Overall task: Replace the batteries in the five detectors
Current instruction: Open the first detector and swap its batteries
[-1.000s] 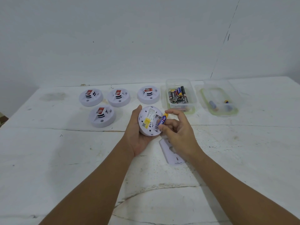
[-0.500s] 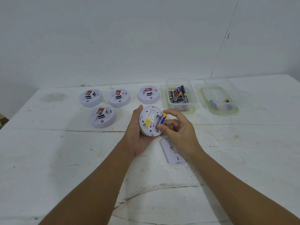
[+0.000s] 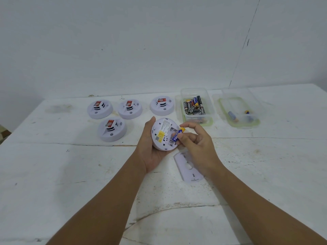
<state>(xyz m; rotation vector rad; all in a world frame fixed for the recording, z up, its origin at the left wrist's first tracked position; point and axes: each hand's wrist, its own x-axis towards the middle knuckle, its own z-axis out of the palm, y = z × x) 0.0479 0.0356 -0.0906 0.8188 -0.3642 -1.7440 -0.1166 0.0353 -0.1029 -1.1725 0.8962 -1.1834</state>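
The left hand [image 3: 152, 152] cradled a round white plastic detector [image 3: 163, 134], underside up, near the middle of the worn white table [image 3: 53, 174]. The right hand [image 3: 196, 145] pinched a blue-and-gold cylindrical battery [image 3: 177, 134] at the detector's open compartment. The step looked like seating or lifting a cell on the first unit; next it would need aligning with the contacts, then the flat white cover plate [image 3: 187, 167] refitting. The battery's lettering was too blurred to read. Four more white detectors [image 3: 130, 109] waited far left, red stickers illegible.
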